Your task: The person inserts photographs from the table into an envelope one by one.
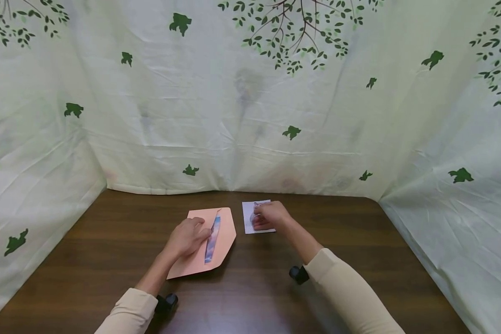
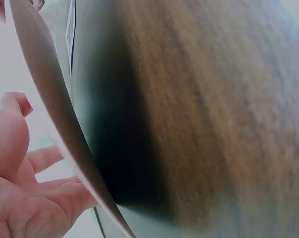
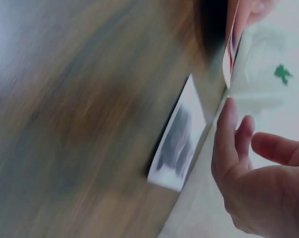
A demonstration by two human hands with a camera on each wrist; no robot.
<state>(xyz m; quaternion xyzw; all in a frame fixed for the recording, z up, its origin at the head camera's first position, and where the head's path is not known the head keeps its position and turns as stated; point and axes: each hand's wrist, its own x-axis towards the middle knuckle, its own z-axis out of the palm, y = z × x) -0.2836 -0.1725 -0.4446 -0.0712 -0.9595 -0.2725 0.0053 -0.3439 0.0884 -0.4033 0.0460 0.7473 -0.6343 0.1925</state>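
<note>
My left hand (image 1: 186,237) is at a pink envelope (image 1: 179,267), its thumb and fingers at the edge of the slit-like opening; the fingertips are partly hidden. A blue and purple card (image 1: 213,241) shows inside that opening. In the left wrist view the envelope (image 2: 55,94) is edge-on, with dark shadow beneath it and the left hand (image 2: 35,193) against its upper side. To the right lies a white card (image 1: 248,218) with a grey picture. My right hand (image 1: 271,216) hovers above it; the right wrist view shows loosely bent fingers apart from the card (image 3: 176,144).
Both hands work over a dark brown wooden table (image 1: 250,287). A white curtain (image 1: 208,116) with green leaf prints hangs along the back and both sides. Dark devices, such as the one (image 1: 298,274) by the right cuff, sit at both wrists.
</note>
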